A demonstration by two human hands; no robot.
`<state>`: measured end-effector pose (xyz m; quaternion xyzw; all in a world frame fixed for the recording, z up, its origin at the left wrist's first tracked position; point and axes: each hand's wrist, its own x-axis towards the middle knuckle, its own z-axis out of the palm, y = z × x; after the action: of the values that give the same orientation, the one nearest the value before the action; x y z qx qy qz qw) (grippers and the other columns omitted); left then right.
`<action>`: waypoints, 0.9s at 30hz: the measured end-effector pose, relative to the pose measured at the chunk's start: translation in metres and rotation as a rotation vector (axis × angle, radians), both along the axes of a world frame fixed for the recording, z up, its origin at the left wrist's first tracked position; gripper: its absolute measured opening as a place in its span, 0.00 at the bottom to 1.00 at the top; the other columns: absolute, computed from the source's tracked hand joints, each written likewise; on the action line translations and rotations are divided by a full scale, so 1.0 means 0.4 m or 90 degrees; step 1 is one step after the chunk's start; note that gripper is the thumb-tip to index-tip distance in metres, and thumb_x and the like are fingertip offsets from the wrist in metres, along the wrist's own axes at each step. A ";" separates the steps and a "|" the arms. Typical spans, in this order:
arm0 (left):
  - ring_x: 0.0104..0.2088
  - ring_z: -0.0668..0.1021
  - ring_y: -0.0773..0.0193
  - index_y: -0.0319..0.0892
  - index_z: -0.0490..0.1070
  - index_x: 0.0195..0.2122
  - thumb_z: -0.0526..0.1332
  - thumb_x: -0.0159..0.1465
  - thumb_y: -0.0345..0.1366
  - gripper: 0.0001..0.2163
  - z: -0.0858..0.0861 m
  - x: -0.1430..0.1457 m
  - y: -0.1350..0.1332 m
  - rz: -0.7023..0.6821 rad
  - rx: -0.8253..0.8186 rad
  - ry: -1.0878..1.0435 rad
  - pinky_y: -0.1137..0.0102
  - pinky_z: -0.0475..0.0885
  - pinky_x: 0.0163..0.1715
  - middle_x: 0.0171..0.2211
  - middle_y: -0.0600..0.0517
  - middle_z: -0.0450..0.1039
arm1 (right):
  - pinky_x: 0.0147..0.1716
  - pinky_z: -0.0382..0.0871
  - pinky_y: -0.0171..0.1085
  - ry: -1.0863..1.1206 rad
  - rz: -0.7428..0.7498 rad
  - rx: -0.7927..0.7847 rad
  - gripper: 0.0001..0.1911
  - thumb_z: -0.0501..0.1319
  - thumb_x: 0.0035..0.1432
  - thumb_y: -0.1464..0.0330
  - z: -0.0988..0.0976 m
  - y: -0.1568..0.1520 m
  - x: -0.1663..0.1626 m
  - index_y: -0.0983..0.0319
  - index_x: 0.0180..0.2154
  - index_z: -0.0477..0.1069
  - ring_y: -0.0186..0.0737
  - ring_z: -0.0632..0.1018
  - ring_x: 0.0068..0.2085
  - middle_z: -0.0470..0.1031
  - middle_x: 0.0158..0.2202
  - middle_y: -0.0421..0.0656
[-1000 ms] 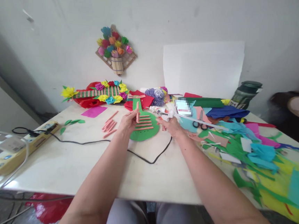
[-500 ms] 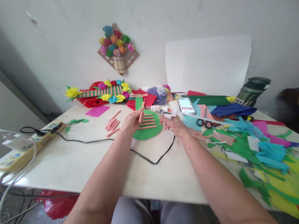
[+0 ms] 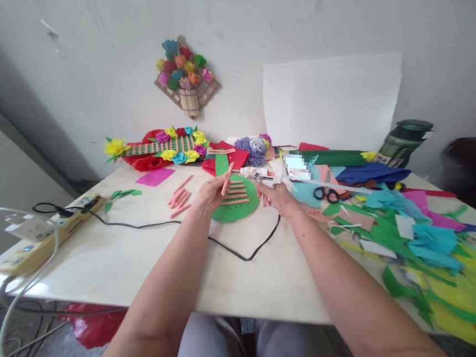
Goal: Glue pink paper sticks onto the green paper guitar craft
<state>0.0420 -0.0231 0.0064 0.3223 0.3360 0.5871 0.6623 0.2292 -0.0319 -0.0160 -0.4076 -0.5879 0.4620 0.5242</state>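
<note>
My left hand [image 3: 208, 193] pinches a pink paper stick [image 3: 227, 180], held upright and slightly tilted over a green paper shape [image 3: 235, 209] that lies on the white table [image 3: 139, 259]. Several pink sticks are laid in rows across that green shape. My right hand [image 3: 280, 199] grips a white glue gun [image 3: 259, 174], whose nozzle points left toward the stick. The gun's black cord [image 3: 232, 247] runs across the table toward the left.
Loose pink sticks [image 3: 179, 197] lie left of the green shape. A yellow power strip [image 3: 45, 234] sits at the left edge. Black scissors [image 3: 325, 194] and heaps of coloured paper scraps [image 3: 416, 238] cover the right side. Paper flower crafts [image 3: 161, 145] stand at the back; a dark green jar [image 3: 403, 140] stands at the far right.
The view shifted slightly. My left hand tilted the pink stick a little to the right, closer to the glue gun nozzle. The right hand stayed almost in place.
</note>
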 end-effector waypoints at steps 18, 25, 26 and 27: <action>0.15 0.67 0.75 0.32 0.71 0.27 0.59 0.56 0.26 0.03 -0.001 0.001 0.002 0.000 0.004 0.019 0.81 0.62 0.14 0.18 0.52 0.67 | 0.10 0.59 0.31 -0.023 -0.017 -0.026 0.24 0.65 0.39 0.49 0.002 -0.001 -0.002 0.63 0.22 0.64 0.27 0.62 0.11 0.64 0.13 0.36; 0.16 0.67 0.75 0.33 0.71 0.27 0.60 0.55 0.25 0.01 0.000 0.002 -0.002 -0.005 0.001 0.024 0.81 0.62 0.15 0.18 0.52 0.67 | 0.10 0.58 0.31 -0.019 -0.026 -0.015 0.24 0.64 0.39 0.49 0.002 0.001 -0.001 0.63 0.21 0.63 0.27 0.62 0.11 0.63 0.14 0.35; 0.16 0.67 0.75 0.33 0.71 0.27 0.60 0.55 0.25 0.01 0.001 0.002 -0.003 -0.006 -0.001 0.024 0.81 0.62 0.14 0.18 0.52 0.67 | 0.10 0.58 0.31 -0.014 -0.026 -0.015 0.24 0.64 0.39 0.48 0.001 0.002 -0.001 0.63 0.21 0.63 0.27 0.62 0.11 0.63 0.14 0.35; 0.16 0.67 0.75 0.32 0.71 0.27 0.60 0.55 0.25 0.02 0.002 0.003 -0.003 -0.007 -0.002 0.023 0.81 0.61 0.14 0.18 0.52 0.67 | 0.10 0.59 0.31 -0.010 -0.024 -0.014 0.24 0.64 0.39 0.48 0.000 0.003 0.000 0.63 0.21 0.63 0.27 0.62 0.11 0.63 0.14 0.35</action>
<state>0.0431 -0.0244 0.0071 0.3335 0.3471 0.5773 0.6596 0.2291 -0.0307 -0.0159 -0.4283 -0.5788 0.4554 0.5237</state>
